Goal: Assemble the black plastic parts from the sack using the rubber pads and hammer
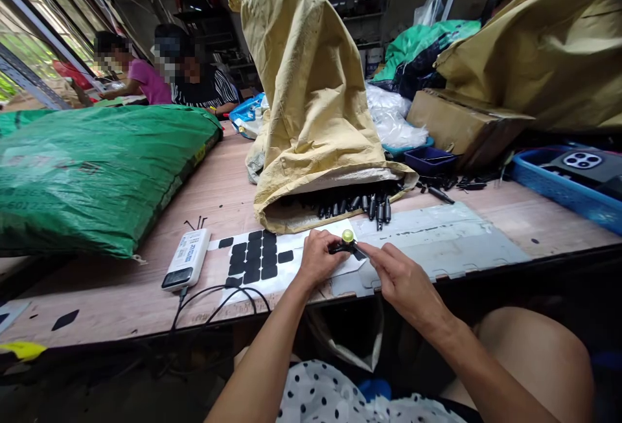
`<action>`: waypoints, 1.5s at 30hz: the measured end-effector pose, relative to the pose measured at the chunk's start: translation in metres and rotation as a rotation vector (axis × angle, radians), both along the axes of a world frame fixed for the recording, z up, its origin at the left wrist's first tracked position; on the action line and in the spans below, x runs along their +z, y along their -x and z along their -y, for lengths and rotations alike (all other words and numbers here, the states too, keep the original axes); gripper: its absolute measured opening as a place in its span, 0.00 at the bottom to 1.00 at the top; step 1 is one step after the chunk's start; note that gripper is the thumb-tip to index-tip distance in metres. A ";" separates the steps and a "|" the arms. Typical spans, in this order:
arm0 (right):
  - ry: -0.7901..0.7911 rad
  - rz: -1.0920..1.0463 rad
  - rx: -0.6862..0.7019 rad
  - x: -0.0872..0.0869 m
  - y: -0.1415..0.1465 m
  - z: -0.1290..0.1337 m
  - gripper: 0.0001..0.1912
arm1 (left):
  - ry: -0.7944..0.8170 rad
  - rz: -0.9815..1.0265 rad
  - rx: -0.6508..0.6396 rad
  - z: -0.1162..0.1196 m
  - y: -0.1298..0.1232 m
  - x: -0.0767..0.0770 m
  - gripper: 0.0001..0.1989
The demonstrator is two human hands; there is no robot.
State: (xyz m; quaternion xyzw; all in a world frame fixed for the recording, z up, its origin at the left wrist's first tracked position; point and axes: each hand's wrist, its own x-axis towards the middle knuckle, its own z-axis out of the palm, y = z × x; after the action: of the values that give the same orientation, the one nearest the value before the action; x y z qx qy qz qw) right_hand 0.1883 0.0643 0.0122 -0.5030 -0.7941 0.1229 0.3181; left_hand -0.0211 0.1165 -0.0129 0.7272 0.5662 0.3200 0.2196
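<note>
My left hand (317, 258) is closed around a small black part (336, 248) near the front edge of the table. A round yellow-green piece (347, 236) shows at the top of that part. My right hand (402, 279) pinches a thin tool (360, 251) whose tip meets the black part; its exact kind is too small to make out. Under both hands lies a white sheet (296, 274) with rows of black rounded-square pads (253, 255). Just behind them, a tan sack (311, 99) opens toward me, with several black cylindrical pieces (373, 206) spilling from its mouth.
A white power bank (187, 260) with black cables stands left of the sheet. Further left bulges a green sack (97, 177). On the right are a grey board (451, 241), a cardboard box (461, 125) and a blue tray (568, 183) holding a phone. Two people sit at the back left.
</note>
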 end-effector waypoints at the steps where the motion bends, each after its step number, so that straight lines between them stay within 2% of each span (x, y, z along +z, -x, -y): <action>1: -0.004 -0.012 -0.012 0.000 -0.001 0.000 0.26 | -0.004 0.014 -0.004 0.000 0.000 0.000 0.09; 9: 0.006 -0.021 -0.044 -0.005 -0.013 0.001 0.24 | -0.004 0.000 0.003 0.000 -0.001 0.001 0.08; 11: -0.053 -0.047 -0.150 -0.002 -0.025 -0.003 0.23 | -0.002 -0.015 -0.002 0.001 -0.001 0.001 0.07; 14: -0.111 0.013 -0.423 0.004 -0.055 -0.017 0.21 | 0.005 -0.033 -0.010 0.001 -0.001 0.002 0.06; 17: -0.039 0.187 -0.711 0.004 -0.093 -0.037 0.20 | 0.026 -0.031 -0.020 0.001 0.001 0.003 0.06; 19: 0.032 0.267 -0.828 -0.003 -0.118 -0.051 0.20 | 0.039 -0.021 -0.026 0.000 0.002 0.003 0.07; 23: 0.068 0.282 -0.882 -0.023 -0.152 -0.069 0.21 | 0.037 -0.024 -0.042 0.000 0.003 0.003 0.09; 25: 0.025 0.268 -0.882 -0.029 -0.153 -0.071 0.20 | 0.033 -0.033 -0.045 0.000 0.003 0.002 0.10; 27: -0.053 0.254 -0.895 -0.028 -0.141 -0.069 0.20 | 0.037 -0.038 -0.043 0.000 0.003 0.002 0.11; 29: -0.121 0.239 -0.849 -0.024 -0.119 -0.066 0.20 | 0.045 -0.040 -0.041 0.000 0.004 0.002 0.12; 30: -0.140 0.223 -0.778 -0.021 -0.106 -0.065 0.20 | 0.047 -0.039 -0.042 0.000 0.004 0.002 0.13; 34: -0.104 0.081 -0.256 -0.011 -0.048 -0.060 0.16 | 0.046 -0.047 -0.049 0.000 0.005 0.000 0.14; 37: -0.066 0.014 0.020 -0.007 -0.013 -0.054 0.14 | 0.042 -0.059 -0.048 0.000 0.005 0.000 0.15; 40: -0.058 0.032 0.129 -0.007 0.008 -0.050 0.12 | 0.036 -0.062 -0.060 0.000 0.005 0.000 0.16; 45: -0.052 0.043 0.170 -0.014 0.019 -0.055 0.09 | 0.023 -0.085 -0.071 0.001 0.005 0.002 0.16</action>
State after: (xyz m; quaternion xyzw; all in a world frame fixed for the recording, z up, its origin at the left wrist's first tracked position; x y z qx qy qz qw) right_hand 0.1690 0.1193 -0.0022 -0.4278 -0.8435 0.1183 0.3024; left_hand -0.0257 0.1157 -0.0110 0.7571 0.5525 0.2743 0.2152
